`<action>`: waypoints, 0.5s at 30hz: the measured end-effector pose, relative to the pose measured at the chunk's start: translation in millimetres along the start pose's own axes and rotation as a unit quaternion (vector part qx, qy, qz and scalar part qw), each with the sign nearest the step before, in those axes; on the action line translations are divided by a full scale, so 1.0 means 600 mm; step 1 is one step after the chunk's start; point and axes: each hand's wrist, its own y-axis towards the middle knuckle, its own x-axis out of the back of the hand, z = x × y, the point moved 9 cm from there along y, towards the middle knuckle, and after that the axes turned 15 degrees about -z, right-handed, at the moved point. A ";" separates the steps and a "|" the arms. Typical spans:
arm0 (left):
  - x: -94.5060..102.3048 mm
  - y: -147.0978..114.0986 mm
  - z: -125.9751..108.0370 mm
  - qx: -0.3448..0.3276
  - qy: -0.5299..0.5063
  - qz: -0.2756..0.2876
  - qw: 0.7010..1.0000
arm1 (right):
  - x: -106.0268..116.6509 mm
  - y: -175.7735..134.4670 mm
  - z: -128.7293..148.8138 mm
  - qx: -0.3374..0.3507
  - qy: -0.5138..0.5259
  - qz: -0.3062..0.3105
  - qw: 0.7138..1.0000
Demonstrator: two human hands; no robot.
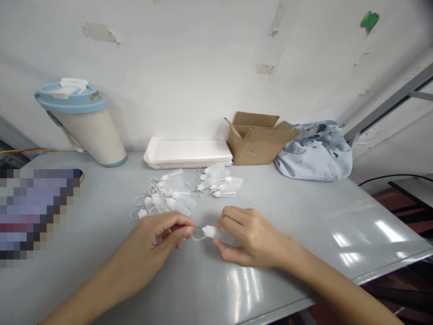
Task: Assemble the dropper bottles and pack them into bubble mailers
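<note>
My right hand point(240, 237) grips a small translucent dropper bottle point(221, 234) lying sideways, its white tip pointing left. A thin white strap loops from the bottle's neck to my left hand point(171, 232). There the thumb and fingertips pinch the strap's end, which my fingers mostly cover; a thin dark line runs from them to the tip. Just beyond my left hand lies a loose pile of similar dropper bottles point(181, 203) with looped straps. A second group of dropper bottles point(225, 186) rests farther back, to the right of that pile.
Along the wall stand a cream tumbler with a blue lid point(91, 126), a stack of white envelope-like sheets point(192, 151), an open cardboard box point(257, 144) and a bundled pale blue cloth point(314, 155). A blurred-out phone point(37, 207) lies on the grey table point(304, 216) at left.
</note>
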 end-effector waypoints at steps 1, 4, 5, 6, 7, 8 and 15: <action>0.000 -0.001 0.000 0.006 -0.003 -0.002 1.000 | 0.000 0.000 0.001 0.001 0.000 -0.001 1.000; 0.000 -0.005 -0.001 0.016 -0.006 -0.006 1.000 | -0.001 0.000 0.003 0.004 0.002 0.003 1.000; 0.000 -0.006 -0.002 0.015 -0.007 -0.006 1.000 | -0.003 -0.001 0.004 0.004 0.003 0.006 1.000; 0.000 -0.007 -0.003 0.014 -0.008 -0.005 1.000 | -0.004 -0.001 0.005 0.005 0.004 0.009 1.000; -0.001 -0.008 -0.003 0.014 -0.008 -0.004 1.000 | -0.005 -0.002 0.006 0.006 0.005 0.011 1.000; -0.001 -0.008 -0.003 0.013 -0.009 -0.003 1.000 | -0.006 -0.002 0.007 0.008 0.005 0.013 1.000; -0.004 -0.006 -0.004 0.005 -0.011 0.004 1.000 | -0.005 -0.003 0.006 0.005 -0.001 0.016 1.000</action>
